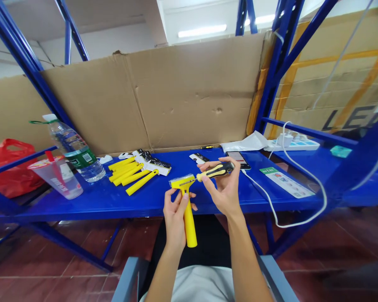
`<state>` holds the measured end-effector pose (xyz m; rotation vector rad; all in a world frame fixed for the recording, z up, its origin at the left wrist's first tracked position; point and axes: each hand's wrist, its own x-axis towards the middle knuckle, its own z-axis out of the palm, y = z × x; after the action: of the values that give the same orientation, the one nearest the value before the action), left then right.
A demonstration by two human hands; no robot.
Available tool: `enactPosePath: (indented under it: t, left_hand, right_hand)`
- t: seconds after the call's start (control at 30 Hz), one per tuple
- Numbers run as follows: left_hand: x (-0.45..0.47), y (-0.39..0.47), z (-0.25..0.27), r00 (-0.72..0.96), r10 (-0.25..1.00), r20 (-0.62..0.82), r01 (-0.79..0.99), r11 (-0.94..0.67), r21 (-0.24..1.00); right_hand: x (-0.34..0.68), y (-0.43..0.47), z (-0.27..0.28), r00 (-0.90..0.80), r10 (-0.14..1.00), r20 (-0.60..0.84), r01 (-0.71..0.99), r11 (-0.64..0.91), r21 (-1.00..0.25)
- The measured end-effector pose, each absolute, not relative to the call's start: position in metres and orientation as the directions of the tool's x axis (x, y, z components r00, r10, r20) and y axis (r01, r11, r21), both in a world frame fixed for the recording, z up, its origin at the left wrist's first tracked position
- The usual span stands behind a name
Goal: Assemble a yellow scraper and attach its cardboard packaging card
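Note:
My left hand point(177, 209) is closed around the neck of a yellow scraper point(190, 226), its handle pointing down toward my lap. Clear plastic seems to cover the scraper's wide head. In my right hand point(223, 188) is a screwdriver point(216, 171) with a yellow and black handle. Its thin shaft lies across the scraper's head, pointing left; whether the tip touches a screw I cannot tell. To the left on the blue table lie several yellow scrapers point(141, 182) in black and white packaging. Behind my hands sits a small black and white packet point(199, 158).
A blue metal table point(101, 205) stands before a cardboard wall point(192, 96). At left are a water bottle point(78, 153), a plastic cup point(58, 178) and a red bag point(12, 167). At right are a phone point(239, 159), a white cable point(267, 201), a printed sheet point(286, 183) and a power strip point(299, 144).

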<state>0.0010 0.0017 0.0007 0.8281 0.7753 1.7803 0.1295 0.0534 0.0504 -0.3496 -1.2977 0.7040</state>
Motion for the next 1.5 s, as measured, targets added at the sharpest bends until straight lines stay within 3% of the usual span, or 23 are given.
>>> enactPosePath:
  t: [0.1,0.3,0.4,0.57,0.93,1.17,1.33,1.5]
  left_hand:
    - [0.001,0.002,0.000,-0.288,0.939,0.189,-0.493,-0.314,0.811]
    - [0.000,0.002,0.000,-0.284,0.938,0.200,-0.496,-0.323,0.806]
    - [-0.001,0.002,-0.001,-0.282,0.940,0.193,-0.495,-0.315,0.810]
    - [-0.002,0.002,-0.002,-0.275,0.940,0.200,-0.483,-0.315,0.817]
    - [-0.004,0.004,-0.002,-0.232,0.947,0.220,-0.480,-0.309,0.821]
    - [-0.005,0.004,-0.003,-0.228,0.951,0.207,-0.507,-0.298,0.809]
    - [-0.017,0.003,0.010,-0.229,0.948,0.223,-0.547,-0.314,0.776]
    - [-0.034,0.008,0.029,-0.274,0.920,0.280,-0.528,-0.387,0.756]
  right_hand:
    - [0.132,0.051,0.048,0.081,0.659,0.748,-0.293,0.733,-0.614]
    - [0.122,0.051,0.046,0.216,0.601,0.769,-0.165,0.799,-0.578]
    - [0.122,0.049,0.046,0.179,0.578,0.796,-0.119,0.816,-0.566]
    - [0.128,0.044,0.046,0.067,0.600,0.797,-0.182,0.793,-0.581]
    - [0.128,0.056,0.044,0.211,0.602,0.770,-0.080,0.796,-0.600]
    - [0.137,0.050,0.043,0.135,0.651,0.747,-0.148,0.759,-0.634]
    - [0.150,0.053,0.038,0.386,0.624,0.680,-0.134,0.767,-0.628]
    - [0.169,0.057,0.024,0.580,0.683,0.444,-0.264,0.673,-0.691]
